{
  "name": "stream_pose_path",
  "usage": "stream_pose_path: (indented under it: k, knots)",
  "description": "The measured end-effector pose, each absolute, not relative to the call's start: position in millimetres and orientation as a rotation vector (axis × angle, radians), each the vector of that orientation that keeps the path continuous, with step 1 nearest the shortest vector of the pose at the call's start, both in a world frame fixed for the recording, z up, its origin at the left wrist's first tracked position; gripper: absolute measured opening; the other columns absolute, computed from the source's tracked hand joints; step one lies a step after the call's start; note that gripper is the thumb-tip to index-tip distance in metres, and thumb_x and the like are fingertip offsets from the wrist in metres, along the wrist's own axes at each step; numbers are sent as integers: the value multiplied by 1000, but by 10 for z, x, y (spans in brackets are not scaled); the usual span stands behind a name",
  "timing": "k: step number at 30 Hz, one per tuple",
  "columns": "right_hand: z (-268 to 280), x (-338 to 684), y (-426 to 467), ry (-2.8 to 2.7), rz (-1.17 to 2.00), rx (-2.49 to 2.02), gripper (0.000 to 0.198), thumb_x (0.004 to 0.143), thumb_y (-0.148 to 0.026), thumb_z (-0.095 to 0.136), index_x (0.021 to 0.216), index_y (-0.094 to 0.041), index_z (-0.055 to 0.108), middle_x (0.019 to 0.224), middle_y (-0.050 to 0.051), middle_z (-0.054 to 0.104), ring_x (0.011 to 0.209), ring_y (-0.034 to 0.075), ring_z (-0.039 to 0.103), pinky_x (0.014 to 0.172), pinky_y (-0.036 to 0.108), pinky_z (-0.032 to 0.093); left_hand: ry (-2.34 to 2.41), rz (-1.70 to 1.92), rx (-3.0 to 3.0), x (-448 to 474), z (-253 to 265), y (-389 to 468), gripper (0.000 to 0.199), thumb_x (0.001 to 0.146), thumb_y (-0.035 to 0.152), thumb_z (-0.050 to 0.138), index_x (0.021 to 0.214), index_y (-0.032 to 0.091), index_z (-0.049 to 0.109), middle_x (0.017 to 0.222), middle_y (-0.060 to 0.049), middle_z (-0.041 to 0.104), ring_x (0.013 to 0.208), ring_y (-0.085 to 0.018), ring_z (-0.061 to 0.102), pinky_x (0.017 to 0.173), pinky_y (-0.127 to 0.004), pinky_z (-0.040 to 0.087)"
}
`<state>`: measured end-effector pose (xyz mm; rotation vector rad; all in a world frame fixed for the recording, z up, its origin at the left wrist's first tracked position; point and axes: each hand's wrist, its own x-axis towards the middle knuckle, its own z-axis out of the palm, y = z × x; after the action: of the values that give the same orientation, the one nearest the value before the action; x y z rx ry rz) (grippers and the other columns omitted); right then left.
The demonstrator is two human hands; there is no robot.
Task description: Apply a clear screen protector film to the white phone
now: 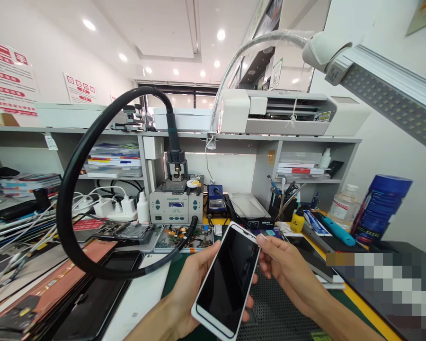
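A white smartphone (230, 279) with a dark, unlit screen is held up in front of me, tilted, its top edge pointing away and slightly right. My left hand (195, 279) wraps it from the left and beneath, with fingertips showing along the right edge. At the top right corner, my right hand (284, 260) pinches the phone between thumb and fingers. Below both hands lies a black perforated mat (277, 308) on the green bench surface. The back of the phone is hidden.
A hot-air station (177, 206) stands ahead, its thick black hose (66, 189) looping at left. Tablets and panels (92, 298) are stacked left; a parts tray (170, 237) sits mid-bench. At right are a yellow bottle (297, 221) and blue canister (379, 208). An LED lamp (394, 90) overhangs.
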<state>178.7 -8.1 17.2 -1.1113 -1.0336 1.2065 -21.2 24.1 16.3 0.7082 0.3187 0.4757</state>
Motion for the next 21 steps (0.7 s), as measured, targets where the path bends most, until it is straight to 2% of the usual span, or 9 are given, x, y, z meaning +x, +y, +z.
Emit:
stream_pose_path:
  k: [14, 21]
  knots:
    - [137, 1882, -54, -975, 1391, -1015, 35, 85, -45, 74, 74, -17, 57, 65, -3, 56, 56, 9, 48, 50, 20, 37, 318, 428, 719, -239, 146, 240, 74, 95, 61, 36, 125, 0, 63, 122, -27, 63, 79, -27, 70, 69, -37, 54]
    - [210, 1858, -68, -947, 1437, -1011, 38, 82, -44, 78, 70, -17, 55, 62, -4, 55, 54, 8, 46, 49, 20, 34, 335, 413, 721, -245, 149, 247, 72, 94, 62, 38, 125, 3, 64, 117, -24, 66, 79, -27, 70, 68, -36, 55]
